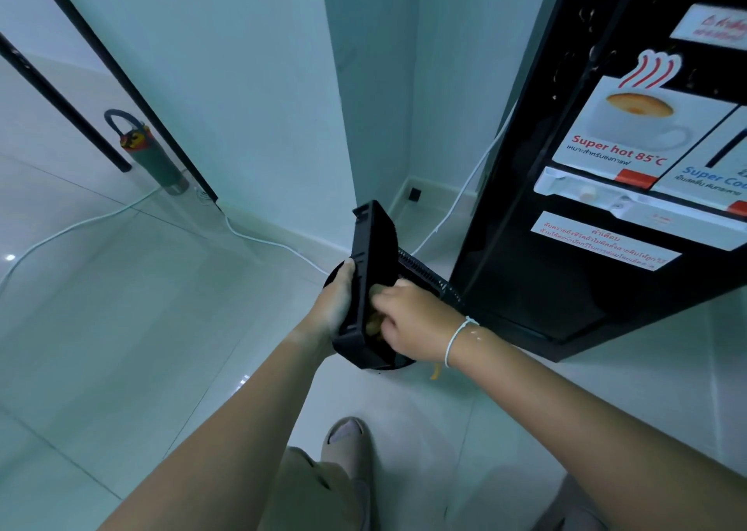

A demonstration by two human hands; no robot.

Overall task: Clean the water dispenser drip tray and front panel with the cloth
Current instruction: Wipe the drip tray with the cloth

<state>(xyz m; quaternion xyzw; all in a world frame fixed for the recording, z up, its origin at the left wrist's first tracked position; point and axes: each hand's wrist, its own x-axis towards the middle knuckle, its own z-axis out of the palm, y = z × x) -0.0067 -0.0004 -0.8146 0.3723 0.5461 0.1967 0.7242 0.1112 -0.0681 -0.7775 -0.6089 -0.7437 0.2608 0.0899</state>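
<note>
The black drip tray (374, 247) is off the dispenser, held upright on its edge above the tiled floor (161, 328), just left of the dispenser's lower front corner. The left hand (337, 300) grips its outer rim, fingers curled round it. The right hand (404, 320) reaches inside the tray, fingers bunched on a yellow cloth (374, 322), mostly hidden. A ribbed black grille (424, 273) shows behind that hand. The black water dispenser (606, 207) stands at right, its front panel stickered. A white cable (121, 213) crosses the floor.
</note>
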